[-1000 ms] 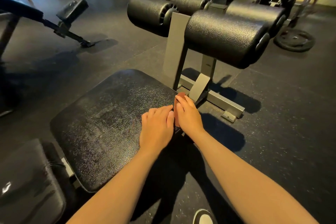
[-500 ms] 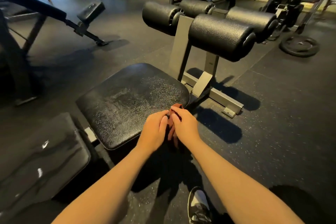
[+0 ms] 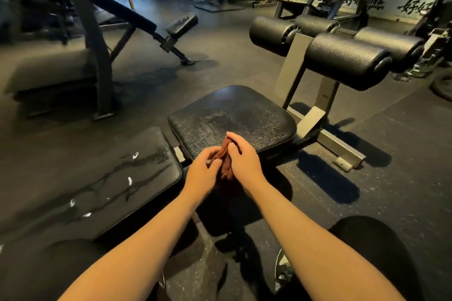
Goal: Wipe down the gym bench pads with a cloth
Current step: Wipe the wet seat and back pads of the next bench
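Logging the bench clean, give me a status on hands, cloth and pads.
Left hand and right hand both bunching the brown cloth. Cloth off the seat pad, held at its near edge. Nothing in the way.

A reddish-brown cloth is showing against the pebbled black seat pad, glossy black roller pads are topping a grey steel frame, and the floor is lying speckled dark grey.

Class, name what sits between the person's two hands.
A bunched reddish-brown cloth, held between the left hand and right hand, seen in the head view.
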Action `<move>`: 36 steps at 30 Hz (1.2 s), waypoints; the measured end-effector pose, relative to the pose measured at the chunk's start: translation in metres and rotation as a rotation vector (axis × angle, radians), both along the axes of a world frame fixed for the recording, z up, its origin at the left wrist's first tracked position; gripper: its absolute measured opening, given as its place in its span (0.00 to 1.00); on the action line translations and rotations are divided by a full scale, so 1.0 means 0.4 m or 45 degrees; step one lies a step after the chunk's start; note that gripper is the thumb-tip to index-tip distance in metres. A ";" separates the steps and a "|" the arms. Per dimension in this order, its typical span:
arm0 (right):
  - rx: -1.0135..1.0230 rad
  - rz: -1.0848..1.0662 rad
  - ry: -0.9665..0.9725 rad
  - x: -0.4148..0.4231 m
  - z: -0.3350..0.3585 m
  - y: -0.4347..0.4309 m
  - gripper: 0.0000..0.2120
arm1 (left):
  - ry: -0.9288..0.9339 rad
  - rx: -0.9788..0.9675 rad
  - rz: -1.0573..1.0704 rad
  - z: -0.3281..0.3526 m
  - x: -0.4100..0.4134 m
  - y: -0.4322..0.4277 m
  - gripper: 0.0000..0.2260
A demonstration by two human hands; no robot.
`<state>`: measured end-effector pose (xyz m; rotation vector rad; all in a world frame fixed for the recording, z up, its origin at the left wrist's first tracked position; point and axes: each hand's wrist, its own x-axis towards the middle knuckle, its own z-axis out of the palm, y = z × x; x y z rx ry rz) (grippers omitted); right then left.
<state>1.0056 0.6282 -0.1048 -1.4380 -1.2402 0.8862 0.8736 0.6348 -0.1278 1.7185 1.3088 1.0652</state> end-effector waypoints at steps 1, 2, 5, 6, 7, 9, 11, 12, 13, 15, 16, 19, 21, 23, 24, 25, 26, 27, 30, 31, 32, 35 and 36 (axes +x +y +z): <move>0.012 0.000 -0.027 -0.018 -0.001 -0.005 0.17 | -0.041 0.005 0.063 0.003 -0.028 0.000 0.16; 0.022 0.001 -0.056 -0.032 -0.003 -0.009 0.17 | -0.069 0.011 0.112 0.004 -0.053 0.002 0.17; -0.044 0.033 -0.130 -0.069 -0.010 -0.019 0.18 | -0.131 0.014 0.201 0.013 -0.117 -0.006 0.15; -0.082 0.049 -0.143 -0.081 -0.010 -0.023 0.19 | -0.175 0.013 0.229 0.015 -0.134 -0.010 0.15; -0.108 0.060 -0.144 -0.094 -0.013 -0.027 0.19 | -0.213 0.012 0.262 0.020 -0.150 -0.014 0.15; -0.117 0.080 -0.099 -0.116 -0.016 -0.035 0.20 | -0.282 0.008 0.335 0.033 -0.177 -0.019 0.14; -0.134 0.150 -0.027 -0.134 -0.018 -0.047 0.20 | -0.357 0.007 0.412 0.045 -0.196 -0.019 0.13; -0.137 0.191 -0.004 -0.140 -0.016 -0.052 0.20 | -0.388 0.012 0.438 0.048 -0.202 -0.017 0.12; -0.124 0.216 0.003 -0.147 -0.015 -0.056 0.19 | -0.392 0.016 0.452 0.050 -0.206 -0.017 0.11; -0.063 0.214 0.020 -0.163 -0.011 -0.057 0.18 | -0.353 0.016 0.438 0.049 -0.206 -0.022 0.10; -0.030 0.196 0.054 -0.173 -0.009 -0.055 0.17 | -0.347 0.001 0.423 0.042 -0.204 -0.023 0.09; 0.022 0.178 0.136 -0.210 0.000 -0.036 0.16 | -0.405 -0.114 0.418 0.027 -0.208 -0.034 0.08; 0.026 0.171 0.211 -0.229 0.003 -0.018 0.16 | -0.535 -0.243 0.427 0.027 -0.219 -0.048 0.08; -0.008 0.167 0.305 -0.244 0.002 0.001 0.14 | -0.688 -0.369 0.416 0.029 -0.234 -0.061 0.11; -0.030 0.180 0.338 -0.251 0.002 0.007 0.14 | -0.727 -0.397 0.395 0.028 -0.241 -0.069 0.14; -0.042 0.193 0.347 -0.256 0.000 0.014 0.15 | -0.739 -0.403 0.374 0.024 -0.248 -0.075 0.17; -0.059 0.207 0.333 -0.260 -0.003 0.020 0.16 | -0.729 -0.390 0.363 0.020 -0.254 -0.079 0.21; -0.077 0.221 0.312 -0.261 -0.004 0.024 0.17 | -0.685 -0.365 0.366 0.018 -0.257 -0.081 0.23; -0.109 0.238 0.190 -0.266 -0.017 0.032 0.19 | -0.471 -0.269 0.414 0.030 -0.260 -0.076 0.19; -0.102 0.240 0.135 -0.270 -0.022 0.039 0.18 | -0.441 -0.255 0.436 0.035 -0.267 -0.069 0.18; -0.098 0.243 0.094 -0.278 -0.030 0.049 0.18 | -0.443 -0.250 0.454 0.039 -0.280 -0.061 0.17; -0.118 0.218 0.149 -0.323 -0.043 0.085 0.15 | -0.445 -0.248 0.470 0.035 -0.345 -0.025 0.15; -0.151 0.191 0.254 -0.345 -0.046 0.102 0.15 | -0.425 -0.252 0.459 0.032 -0.366 -0.010 0.15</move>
